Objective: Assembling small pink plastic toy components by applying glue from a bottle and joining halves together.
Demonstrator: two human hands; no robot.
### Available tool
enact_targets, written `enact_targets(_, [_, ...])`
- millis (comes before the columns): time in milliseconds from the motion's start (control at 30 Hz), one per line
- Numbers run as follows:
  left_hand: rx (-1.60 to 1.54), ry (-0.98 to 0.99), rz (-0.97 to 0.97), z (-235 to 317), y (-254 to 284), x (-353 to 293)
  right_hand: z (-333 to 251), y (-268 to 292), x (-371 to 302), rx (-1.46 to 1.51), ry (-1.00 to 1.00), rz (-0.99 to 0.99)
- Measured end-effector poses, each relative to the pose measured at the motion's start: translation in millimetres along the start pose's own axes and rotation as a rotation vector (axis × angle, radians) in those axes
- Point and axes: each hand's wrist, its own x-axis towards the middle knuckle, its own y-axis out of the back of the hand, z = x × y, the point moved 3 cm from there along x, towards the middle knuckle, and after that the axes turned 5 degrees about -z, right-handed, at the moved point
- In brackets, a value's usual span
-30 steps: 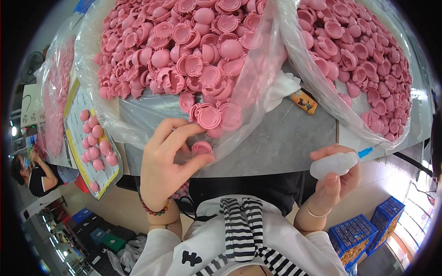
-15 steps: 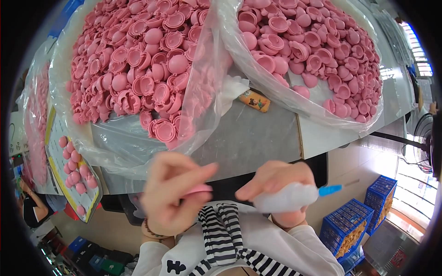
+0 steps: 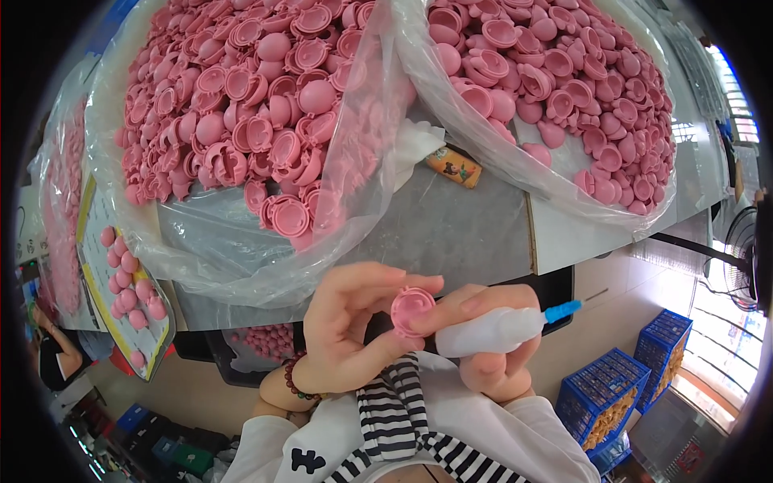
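Note:
In front of my chest, my left hand [image 3: 342, 326] pinches a small round pink plastic shell [image 3: 412, 306] between thumb and fingers, its hollow side facing up. My right hand [image 3: 511, 298] is wrapped round a white squeeze bottle [image 3: 491, 332] with a blue nozzle [image 3: 562, 311] and thin needle. The needle points right, away from the shell. A right fingertip touches the shell's right rim. Beyond my hands, a heap of pink ball shells [image 3: 233, 97] fills a clear plastic bag [image 3: 209, 233] on the table, with a second heap [image 3: 564, 72] to its right.
A yellow-orange small packet [image 3: 454, 167] lies between the bags on the grey table [image 3: 451, 233]. Pink balls sit on a yellow-edged board [image 3: 153, 346] at left. Below the table edge, a dark tray [image 3: 233, 366] holds pink pieces. Blue crates [image 3: 604, 394] stand at lower right.
My hands have come together, and my right fingertip now meets the pink shell. The shell's hollow side has turned into view. The bottle has shifted slightly left and stays in my right hand.

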Motion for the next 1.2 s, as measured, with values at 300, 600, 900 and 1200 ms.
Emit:
enact_targets(300, [-0.404,0.102,-0.113,-4.0,3.5,1.8,-22.4,14.8,16.1,-0.361,0.320,0.261])
enact_targets(600, [-0.277,0.131,-0.001,-6.1,7.9,-1.2,-29.7,0.6,17.9,-0.614,0.474,0.251])
enact_targets(900, [-0.374,0.072,-0.099,-7.3,9.5,-0.8,-28.8,-1.4,18.2,-0.639,0.518,0.236])
enact_targets(1200, [-0.253,0.045,-0.085,-3.7,10.3,-1.1,-25.4,2.4,18.2,-0.733,0.442,0.049])
